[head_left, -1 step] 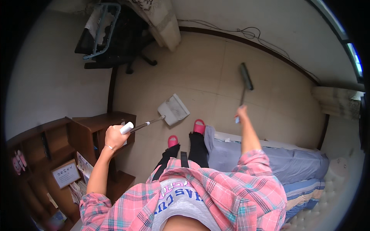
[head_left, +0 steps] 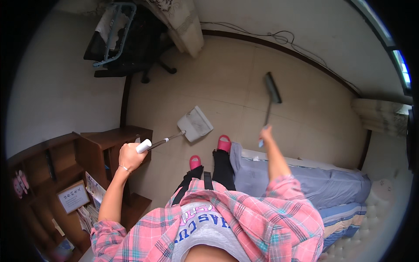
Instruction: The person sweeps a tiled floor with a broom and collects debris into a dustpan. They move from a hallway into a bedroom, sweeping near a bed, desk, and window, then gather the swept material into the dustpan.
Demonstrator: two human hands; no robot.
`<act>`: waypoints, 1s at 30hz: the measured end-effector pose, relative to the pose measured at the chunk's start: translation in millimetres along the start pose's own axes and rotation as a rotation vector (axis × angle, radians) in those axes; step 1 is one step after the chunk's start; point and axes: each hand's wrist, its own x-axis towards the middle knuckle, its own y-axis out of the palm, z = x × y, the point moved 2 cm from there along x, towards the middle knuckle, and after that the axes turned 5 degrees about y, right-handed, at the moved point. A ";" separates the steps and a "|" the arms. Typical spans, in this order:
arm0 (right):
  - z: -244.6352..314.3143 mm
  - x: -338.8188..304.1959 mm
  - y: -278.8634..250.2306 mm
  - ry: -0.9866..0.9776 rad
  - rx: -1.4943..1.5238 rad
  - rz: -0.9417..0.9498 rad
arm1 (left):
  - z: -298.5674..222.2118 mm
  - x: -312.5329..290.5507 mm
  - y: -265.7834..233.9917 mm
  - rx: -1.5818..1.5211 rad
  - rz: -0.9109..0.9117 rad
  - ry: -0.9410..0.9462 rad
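Observation:
My left hand point(head_left: 131, 156) is wrapped round the white-ended handle of a long-handled dustpan. The dustpan's pale grey scoop point(head_left: 195, 124) rests on the tiled floor, ahead of my feet. My right hand point(head_left: 266, 132) grips the handle of a broom, whose light blue end sticks out below the fist. The broom's dark head point(head_left: 273, 88) is farther off, at or close to the floor, to the right of the scoop. A gap of bare tile lies between the two. A few small dark specks show in the scoop.
Wooden shelves point(head_left: 65, 162) with a framed sign and papers stand at my left. A black wheeled chair point(head_left: 142, 41) is at the far left. On the right is a bed with a grey-blue sheet point(head_left: 314, 183). Black cables point(head_left: 279, 37) run along the far wall.
My right hand has moved slightly left and nearer to me, and the broom head has swung left with it. My left hand and the dustpan have hardly moved.

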 end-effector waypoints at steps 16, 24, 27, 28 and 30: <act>20.0 -193.1 29.4 -0.158 -0.665 0.382 | 15.7 -34.6 7.0 -0.013 0.021 -0.053; 104.2 -83.2 124.1 -0.264 -0.708 0.271 | 22.9 -104.2 25.9 -0.192 -0.121 -0.320; 47.2 -99.6 150.8 -0.179 -0.788 0.306 | 13.9 -113.9 39.8 -0.190 -0.129 -0.384; -3.0 -90.4 144.6 -0.506 -0.926 0.207 | 4.9 -107.9 40.7 -0.176 -0.134 -0.372; -52.7 -134.3 137.1 -0.293 -1.059 0.313 | -2.5 -103.5 48.8 -0.134 -0.127 -0.392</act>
